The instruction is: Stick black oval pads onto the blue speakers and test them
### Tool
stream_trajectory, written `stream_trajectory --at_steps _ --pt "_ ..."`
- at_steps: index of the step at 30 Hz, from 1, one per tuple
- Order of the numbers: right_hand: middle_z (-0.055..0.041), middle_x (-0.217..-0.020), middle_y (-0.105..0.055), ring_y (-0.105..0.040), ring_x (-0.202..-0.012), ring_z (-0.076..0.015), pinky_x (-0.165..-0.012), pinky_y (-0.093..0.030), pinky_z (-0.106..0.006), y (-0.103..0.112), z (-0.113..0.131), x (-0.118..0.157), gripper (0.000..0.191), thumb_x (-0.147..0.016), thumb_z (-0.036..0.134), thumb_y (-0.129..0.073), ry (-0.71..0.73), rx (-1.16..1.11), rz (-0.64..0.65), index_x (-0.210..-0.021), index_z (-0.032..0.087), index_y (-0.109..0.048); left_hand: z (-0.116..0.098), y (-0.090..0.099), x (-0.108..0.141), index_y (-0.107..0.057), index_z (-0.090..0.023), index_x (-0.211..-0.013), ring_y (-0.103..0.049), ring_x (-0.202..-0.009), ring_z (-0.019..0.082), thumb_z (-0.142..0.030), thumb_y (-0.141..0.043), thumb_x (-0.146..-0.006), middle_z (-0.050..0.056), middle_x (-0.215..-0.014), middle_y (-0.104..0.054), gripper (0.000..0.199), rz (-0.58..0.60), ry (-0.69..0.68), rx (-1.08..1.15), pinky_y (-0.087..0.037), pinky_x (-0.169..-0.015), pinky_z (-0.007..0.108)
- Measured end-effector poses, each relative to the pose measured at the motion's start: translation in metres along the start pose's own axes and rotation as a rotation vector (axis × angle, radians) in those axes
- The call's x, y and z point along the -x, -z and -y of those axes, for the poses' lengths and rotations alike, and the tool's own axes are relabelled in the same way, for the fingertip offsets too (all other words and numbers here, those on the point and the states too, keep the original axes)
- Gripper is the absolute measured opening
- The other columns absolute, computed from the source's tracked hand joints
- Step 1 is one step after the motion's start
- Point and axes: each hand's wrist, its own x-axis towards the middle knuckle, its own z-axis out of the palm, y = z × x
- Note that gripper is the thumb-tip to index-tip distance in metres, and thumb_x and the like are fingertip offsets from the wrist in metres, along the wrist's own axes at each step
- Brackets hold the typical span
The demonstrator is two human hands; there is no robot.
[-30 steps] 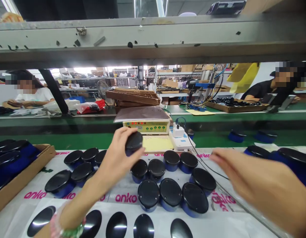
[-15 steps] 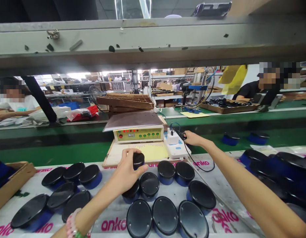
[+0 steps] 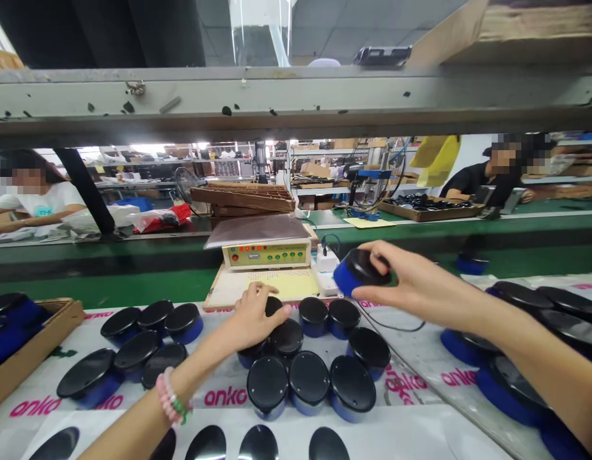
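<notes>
Clamped 1 blue tub (image 3: 355,270) in the right hand (image 3: 401,271) right of the machine (image 3: 268,255), with left hand (image 3: 256,318), grip unclear, at a black tub (image 3: 273,305) in front, perhaps risking a drop through fingertip slip.

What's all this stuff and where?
Sheeting: count unclear, white with pink print, near side
Round pieces: many, blue with black tops, mostly on sheeting
Ovals: five, black, bottom edge
Carton: one, brown, left
Control unit: one, yellow front, middle
Paper: one, yellow, before unit
Adapter: one, white, beside unit
Counter: count unclear, green, behind
Bag: one, red, back left
Trays: several, brown, behind unit
Shelf: one, whitish, overhead
Workers: two, in white and black, back left and right
Clutter: uncountable, mixed, back
Beads: many, pink and green, left wrist
Left hand: one, bare, at a piece
Right hand: one, bare, holding a piece
</notes>
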Motion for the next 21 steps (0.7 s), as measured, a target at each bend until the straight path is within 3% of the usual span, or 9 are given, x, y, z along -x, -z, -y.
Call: stream_trajectory --at_steps 2,4,6,7,10,13,16,21 --pt "0.0021 -0.088 -0.057 -0.046 -0.064 -0.0127 -0.054 -0.037 -0.024 -0.007 0.027 0.013 0.042 -0.079 0.051 -0.063 0.088 -0.111 0.092 -0.076 0.023 -0.032 -0.025 0.001 0.01 -0.042 -0.023 -0.128 -0.041 -0.126 0.026 -0.059 -0.033 -0.09 0.012 -0.131 -0.042 0.053 0.031 -0.06 0.147 -0.034 -0.106 0.048" --pt "0.0038 -0.081 -0.055 -0.045 -0.06 -0.0114 -0.051 -0.036 -0.023 -0.013 0.047 0.022 0.038 -0.079 0.048 -0.064 0.153 -0.163 0.129 -0.079 0.023 -0.036 -0.051 0.001 0.022 -0.035 -0.025 -0.135 -0.05 -0.119 0.025 -0.063 -0.026 -0.09 0.012 -0.132 -0.046 0.059 0.2 -0.086 0.483 -0.046 -0.096 0.043" --pt "0.0061 -0.069 -0.049 -0.042 -0.054 -0.0109 -0.047 -0.033 -0.023 -0.016 0.06 0.029 0.033 -0.081 0.046 -0.061 0.203 -0.146 0.009 -0.081 0.023 -0.037 -0.068 0.003 0.033 -0.045 -0.021 -0.128 -0.062 -0.102 0.025 -0.064 -0.043 -0.085 0.013 -0.121 -0.057 0.06 0.341 -0.04 0.851 -0.054 -0.082 0.039" --pt "0.0067 -0.065 -0.046 -0.04 -0.051 -0.0109 -0.046 -0.032 -0.024 -0.017 0.064 0.033 0.028 -0.085 0.043 -0.055 0.236 -0.136 -0.078 -0.08 0.023 -0.037 -0.073 0.005 0.038 -0.05 -0.019 -0.122 -0.065 -0.095 0.025 -0.06 -0.054 -0.081 0.013 -0.114 -0.061 0.058 0.354 0.009 0.991 -0.056 -0.078 0.037" --pt "0.0051 -0.063 -0.045 -0.041 -0.05 -0.0115 -0.048 -0.033 -0.025 -0.017 0.069 0.046 0.024 -0.096 0.03 -0.03 0.361 -0.158 -0.205 -0.075 0.023 -0.037 -0.076 0.013 0.05 -0.061 -0.016 -0.108 -0.069 -0.087 0.023 -0.049 -0.061 -0.081 0.01 -0.102 -0.068 0.043 0.268 0.161 1.218 -0.058 -0.076 0.033" --pt "0.0026 -0.071 -0.054 -0.049 -0.058 -0.0122 -0.053 -0.037 -0.025 -0.023 0.071 0.058 0.027 -0.099 0.026 -0.027 0.42 -0.171 -0.114 -0.079 0.023 -0.045 -0.075 0.02 0.059 -0.065 -0.015 -0.106 -0.068 -0.093 0.024 -0.045 -0.058 -0.084 0.011 -0.101 -0.07 0.038 0.295 0.184 1.364 -0.058 -0.079 0.035" --pt "0.0019 -0.074 -0.056 -0.049 -0.059 -0.013 -0.054 -0.037 -0.026 -0.033 0.073 0.063 0.027 -0.1 0.028 -0.031 0.42 -0.156 -0.065 -0.084 0.021 -0.051 -0.078 0.02 0.065 -0.065 -0.014 -0.105 -0.069 -0.084 0.019 -0.046 -0.056 -0.085 0.01 -0.098 -0.071 0.039 0.339 0.151 1.4 -0.06 -0.075 0.033" --pt "0.0004 -0.07 -0.056 -0.049 -0.057 -0.0136 -0.054 -0.038 -0.026 -0.039 0.073 0.067 0.037 -0.102 0.033 -0.027 0.495 -0.115 -0.13 -0.081 0.02 -0.055 -0.087 0.013 0.073 -0.058 -0.018 -0.105 -0.068 -0.082 0.017 -0.051 -0.066 -0.078 0.007 -0.101 -0.068 0.043 0.153 0.101 1.262 -0.06 -0.066 0.025"
